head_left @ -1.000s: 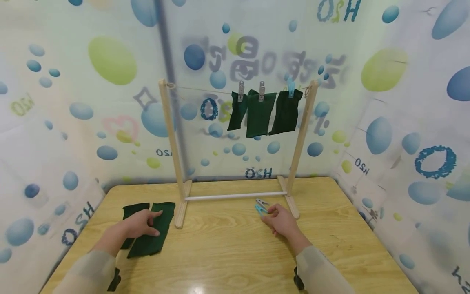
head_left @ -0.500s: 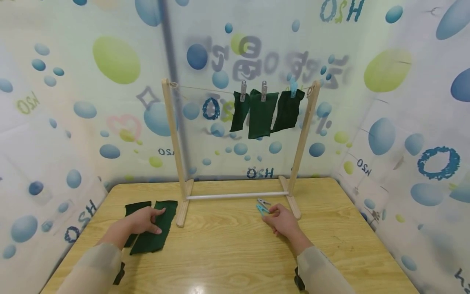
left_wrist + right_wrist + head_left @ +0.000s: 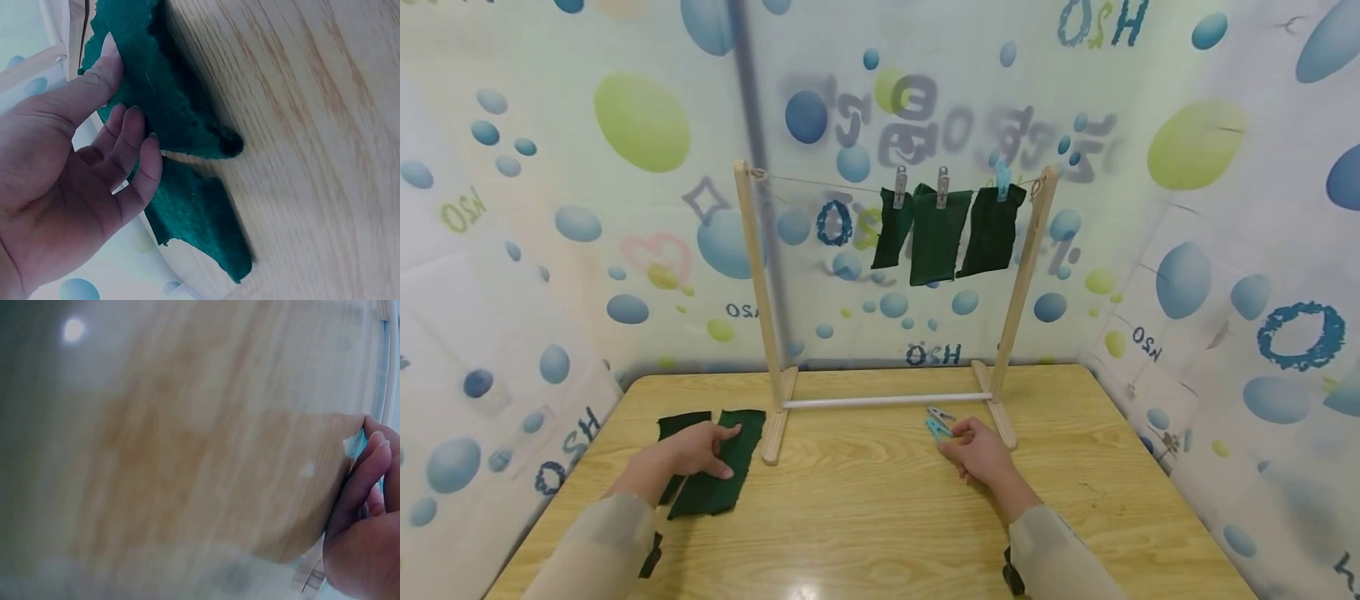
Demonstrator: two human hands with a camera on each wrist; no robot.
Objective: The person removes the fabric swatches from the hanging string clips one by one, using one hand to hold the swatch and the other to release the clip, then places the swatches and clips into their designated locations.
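Observation:
My left hand [image 3: 696, 454] rests on a green cloth [image 3: 739, 454] lying flat at the table's left. In the left wrist view, its thumb touches that cloth [image 3: 165, 87] and its other fingers are loosely bent, apart from the thumb. A second, darker green cloth [image 3: 683, 422] lies partly under the same hand. At the right, my right hand [image 3: 983, 457] pinches a light blue clothespin [image 3: 936, 428] on the table between thumb and forefinger. Just behind it lies a grey clothespin [image 3: 940, 413]. In the right wrist view, the fingers hide most of the blue clothespin [image 3: 355, 445].
A wooden drying rack [image 3: 760, 275] with a string line [image 3: 820, 182] stands at the back. Three green cloths hang at its right: a narrow one [image 3: 892, 233], a wider one [image 3: 938, 242] and a dark one [image 3: 992, 233]. Grey and blue clothespins [image 3: 1003, 182] hold them. Patterned curtains enclose the table.
The head view has shifted slightly, so everything appears a little further right. Both hands keep their places, the left on the cloth and the right at the blue clothespin.

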